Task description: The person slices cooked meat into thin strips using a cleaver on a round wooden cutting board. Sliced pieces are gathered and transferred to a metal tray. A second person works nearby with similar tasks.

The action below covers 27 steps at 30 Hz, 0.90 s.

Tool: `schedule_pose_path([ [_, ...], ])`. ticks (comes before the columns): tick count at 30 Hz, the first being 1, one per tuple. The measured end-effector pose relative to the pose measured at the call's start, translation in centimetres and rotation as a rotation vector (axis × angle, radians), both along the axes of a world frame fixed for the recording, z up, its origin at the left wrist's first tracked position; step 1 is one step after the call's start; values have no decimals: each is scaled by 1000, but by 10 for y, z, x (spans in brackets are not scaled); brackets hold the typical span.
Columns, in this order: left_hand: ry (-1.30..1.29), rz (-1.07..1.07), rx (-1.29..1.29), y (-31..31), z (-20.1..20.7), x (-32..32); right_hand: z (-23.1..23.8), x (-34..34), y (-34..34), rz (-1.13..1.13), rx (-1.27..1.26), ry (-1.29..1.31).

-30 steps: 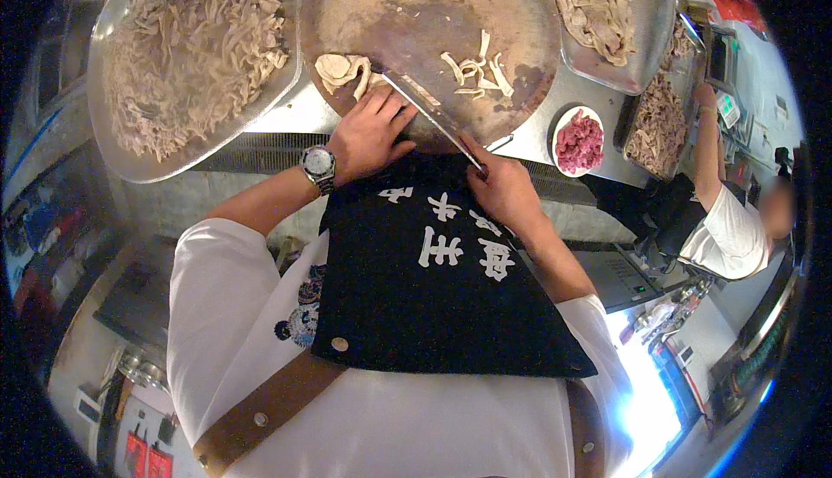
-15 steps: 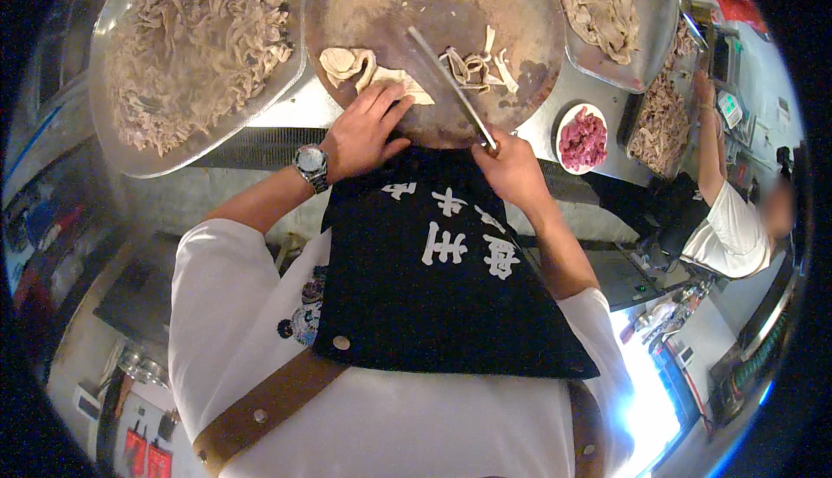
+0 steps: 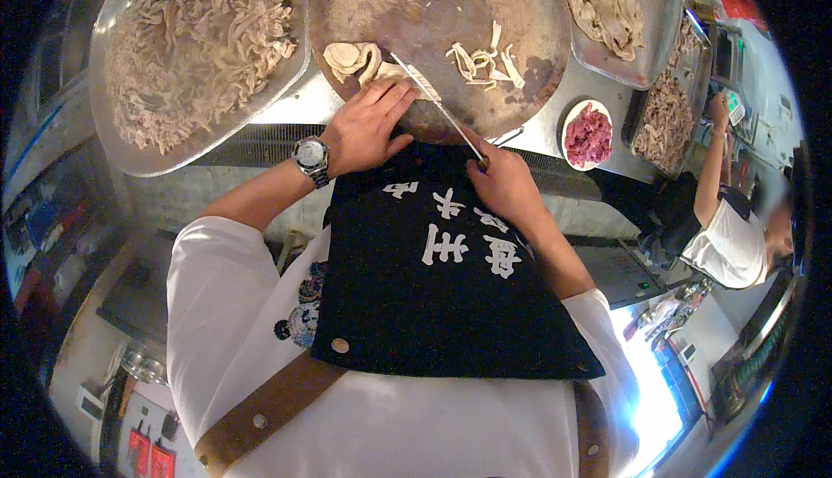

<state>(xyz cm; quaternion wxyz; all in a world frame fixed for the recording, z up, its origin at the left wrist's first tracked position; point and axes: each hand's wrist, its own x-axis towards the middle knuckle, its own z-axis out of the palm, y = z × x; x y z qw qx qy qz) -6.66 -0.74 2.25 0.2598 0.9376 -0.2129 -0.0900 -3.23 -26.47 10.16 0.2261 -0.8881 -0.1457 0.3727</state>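
On the round wooden chopping block [image 3: 511, 10], my left hand [image 3: 368, 127] lies with fingers stretched over a folded piece of pale, tripe-like meat [image 3: 348, 58], thumb apart. The fingertips press on its near right part and hide some of it. My right hand [image 3: 507, 185] is closed round the handle of a knife [image 3: 444, 112], seen almost edge-on. Its blade reaches up and left, close beside my left fingertips, over the meat's right end. Several cut strips of pale meat [image 3: 477, 64] lie loose on the block, right of the blade.
A large clear tray [image 3: 282, 88] of shredded meat stands left of the block. To the right are another clear tray [image 3: 637, 75] with pale pieces, a white plate [image 3: 568, 153] of red meat, and a darker tray of meat [image 3: 663, 114]. A co-worker [image 3: 728, 235] stands far right.
The knife has moved left from the cut strips to the meat under my left fingers, its handle end lower. The strips lie apart from the blade. The co-worker's arm has shifted.
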Motion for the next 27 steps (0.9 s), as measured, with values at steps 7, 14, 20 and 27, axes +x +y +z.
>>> schedule_pose_path([
  [7,10,-14,-1,1,-2,1,-27,12,39,-123,93,8],
  [14,-25,10,-99,8,-7,-5,9,17,9,-140,20,63],
  [20,10,-27,-62,13,-2,-2,19,5,7,-27,2,108],
  [27,13,-37,-2,11,0,0,15,2,6,-26,11,87],
])
